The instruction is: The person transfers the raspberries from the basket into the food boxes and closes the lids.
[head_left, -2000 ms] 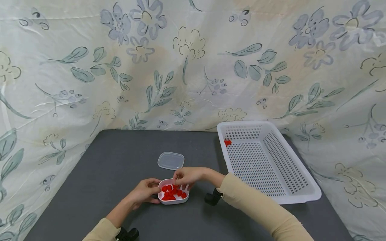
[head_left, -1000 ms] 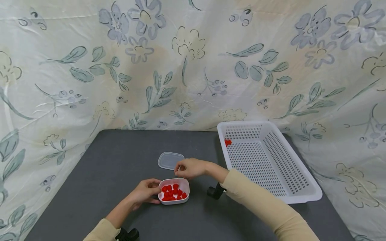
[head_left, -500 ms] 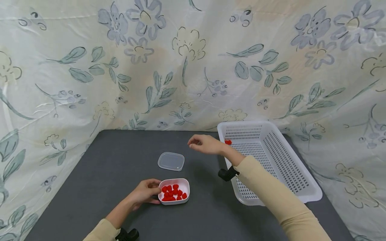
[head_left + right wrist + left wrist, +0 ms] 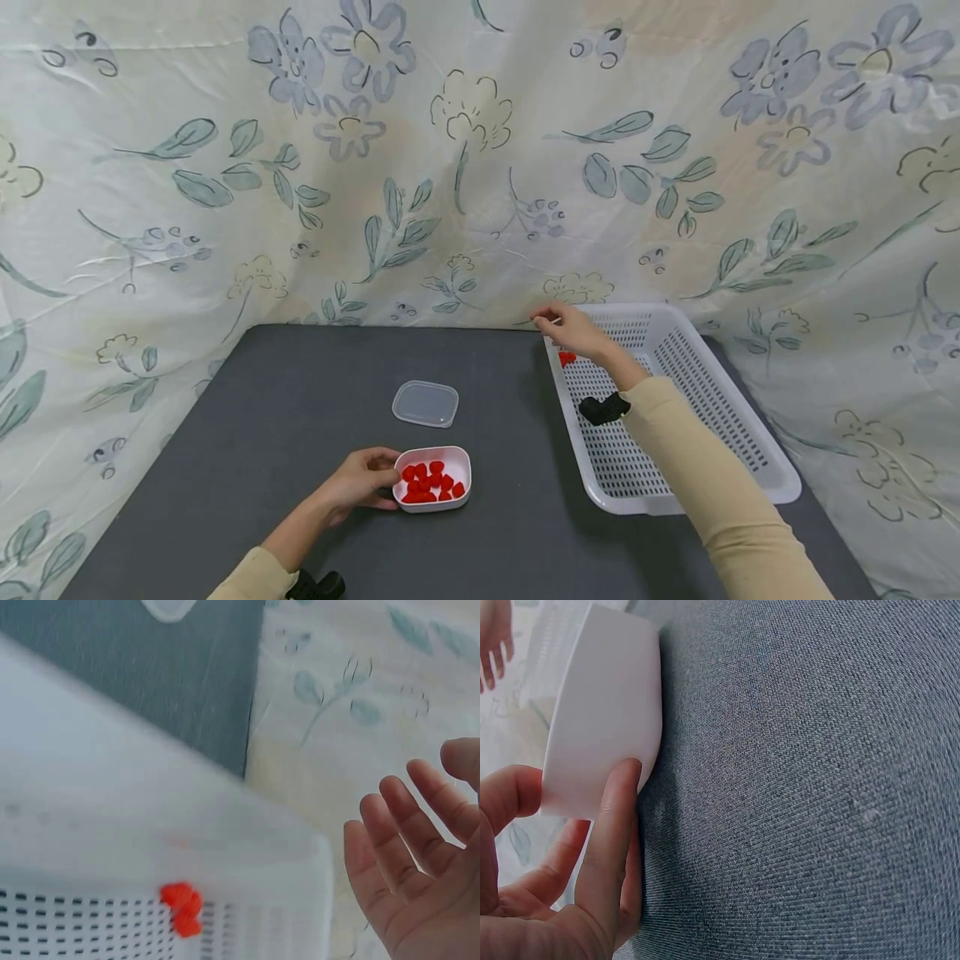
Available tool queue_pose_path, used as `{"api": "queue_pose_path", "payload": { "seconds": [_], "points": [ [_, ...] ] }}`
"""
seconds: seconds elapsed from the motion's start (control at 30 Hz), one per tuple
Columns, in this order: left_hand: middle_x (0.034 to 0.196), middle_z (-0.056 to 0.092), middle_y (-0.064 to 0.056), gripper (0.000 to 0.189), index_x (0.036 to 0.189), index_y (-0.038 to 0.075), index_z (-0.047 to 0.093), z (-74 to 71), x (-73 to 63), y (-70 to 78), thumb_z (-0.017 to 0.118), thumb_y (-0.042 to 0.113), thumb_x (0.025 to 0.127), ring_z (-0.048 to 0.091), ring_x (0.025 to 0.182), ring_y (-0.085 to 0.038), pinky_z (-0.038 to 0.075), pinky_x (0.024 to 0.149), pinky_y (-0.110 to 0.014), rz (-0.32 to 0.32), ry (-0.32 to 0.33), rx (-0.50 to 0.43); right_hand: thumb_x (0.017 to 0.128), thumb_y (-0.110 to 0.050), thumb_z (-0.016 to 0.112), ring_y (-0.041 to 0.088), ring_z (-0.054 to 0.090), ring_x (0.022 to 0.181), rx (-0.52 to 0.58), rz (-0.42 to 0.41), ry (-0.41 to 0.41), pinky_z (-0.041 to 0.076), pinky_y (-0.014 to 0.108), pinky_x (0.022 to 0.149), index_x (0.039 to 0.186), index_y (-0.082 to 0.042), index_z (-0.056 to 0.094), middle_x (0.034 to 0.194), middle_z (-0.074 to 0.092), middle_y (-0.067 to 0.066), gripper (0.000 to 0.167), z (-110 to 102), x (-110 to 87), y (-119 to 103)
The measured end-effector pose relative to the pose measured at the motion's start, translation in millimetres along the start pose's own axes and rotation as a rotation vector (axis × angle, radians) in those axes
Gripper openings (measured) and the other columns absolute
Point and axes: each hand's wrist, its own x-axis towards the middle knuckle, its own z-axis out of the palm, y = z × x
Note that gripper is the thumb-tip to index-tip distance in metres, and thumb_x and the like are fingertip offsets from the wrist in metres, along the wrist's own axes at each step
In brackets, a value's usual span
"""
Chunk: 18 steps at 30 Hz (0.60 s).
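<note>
My left hand [image 4: 365, 479] steadies a small whitish plastic box [image 4: 432, 506] on the table, its fingers and thumb around the left end. Inside the box lie several small red pieces [image 4: 436, 480], too small to identify. The left wrist view shows fingertips against the box's outer wall [image 4: 604, 705]. Above the far left corner of a white perforated basket [image 4: 731, 350], my right hand [image 4: 573, 329] hangs with nothing in it. Its fingers are relaxed and spread in the right wrist view [image 4: 420, 855]. A few red pieces [image 4: 181, 907] lie in the basket, below that hand.
A clear lid [image 4: 425, 403] lies flat on the dark grey table [image 4: 315, 392], just behind the box. Behind the table's far edge hangs a floral cloth [image 4: 450, 167]. The basket takes up the table's right side.
My right hand has moved from over the box, past the lid, to the basket's far left corner, its fingers loosening. My left hand has stayed at the box.
</note>
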Motion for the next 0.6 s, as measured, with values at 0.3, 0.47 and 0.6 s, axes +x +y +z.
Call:
{"api": "queue_pose_path", "payload": {
  "seconds": [0.3, 0.47, 0.6],
  "points": [
    [0.104, 0.057, -0.018, 0.043, 0.123, -0.010, 0.044, -0.1, 0.2, -1.6, 0.059, 0.007, 0.086, 0.061, 0.082, -0.021, 0.057, 0.066, -0.040, -0.010, 0.000, -0.005, 0.097, -0.026, 0.042, 0.036, 0.051, 0.106, 0.024, 0.090, 0.085, 0.050, 0.044, 0.084, 0.126, 0.001, 0.048, 0.121, 0.051, 0.021, 0.039, -6, -0.9, 37],
    [0.105, 0.057, -0.017, 0.043, 0.123, -0.010, 0.045, -0.5, 0.7, -2.4, 0.059, 0.008, 0.086, 0.061, 0.082, -0.020, 0.057, 0.067, -0.040, -0.007, -0.001, -0.001, 0.097, -0.027, 0.041, 0.036, 0.053, 0.102, -0.012, 0.178, 0.098, 0.051, 0.041, 0.082, 0.129, 0.002, 0.045, 0.124, 0.050, 0.022, 0.043, -2, -3.4, 60],
    [0.104, 0.057, -0.017, 0.043, 0.123, -0.010, 0.045, -0.6, 1.6, -2.7, 0.059, 0.008, 0.086, 0.061, 0.081, -0.020, 0.057, 0.066, -0.040, -0.010, 0.009, 0.005, 0.097, -0.029, 0.040, 0.035, 0.053, 0.105, -0.008, 0.273, 0.095, 0.051, 0.041, 0.083, 0.131, 0.002, 0.043, 0.125, 0.049, 0.022, 0.046, 1, -5.3, 75]
  ]
}}
